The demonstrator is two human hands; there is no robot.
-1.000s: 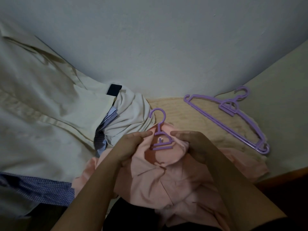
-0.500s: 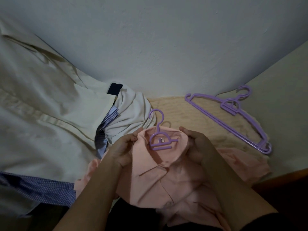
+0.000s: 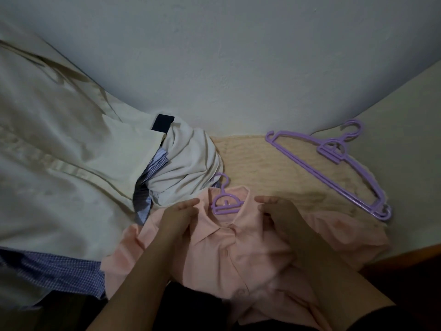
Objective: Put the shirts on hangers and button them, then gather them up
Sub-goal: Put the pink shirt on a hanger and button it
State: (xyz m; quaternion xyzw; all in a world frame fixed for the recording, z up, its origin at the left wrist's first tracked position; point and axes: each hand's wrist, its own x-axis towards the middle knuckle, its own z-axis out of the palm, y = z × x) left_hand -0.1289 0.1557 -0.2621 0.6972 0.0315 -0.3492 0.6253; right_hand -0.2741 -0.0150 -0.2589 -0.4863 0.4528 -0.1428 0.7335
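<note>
- Peach-pink shirt (image 3: 229,254) lay at lower centre of the frame, already on a purple hanger (image 3: 224,204) whose hook stood out above the collar.
- Left hand (image 3: 177,218) held the left side of the collar and right hand (image 3: 279,211) the right side, fingers curled on the cloth; the exact pinch was not clear.
- One second before, both hands met at the hanger neck; now they had moved apart along the shoulders, so the shirt seemed seated and buttoning probably came next.
- Spare purple hangers (image 3: 334,168) rested at upper right on a beige knitted cloth (image 3: 262,168).
- Cream shirts (image 3: 71,163) and a blue checked shirt (image 3: 59,271) were piled at left.
- No writing could be read; a dark label (image 3: 163,123) looked blank.
</note>
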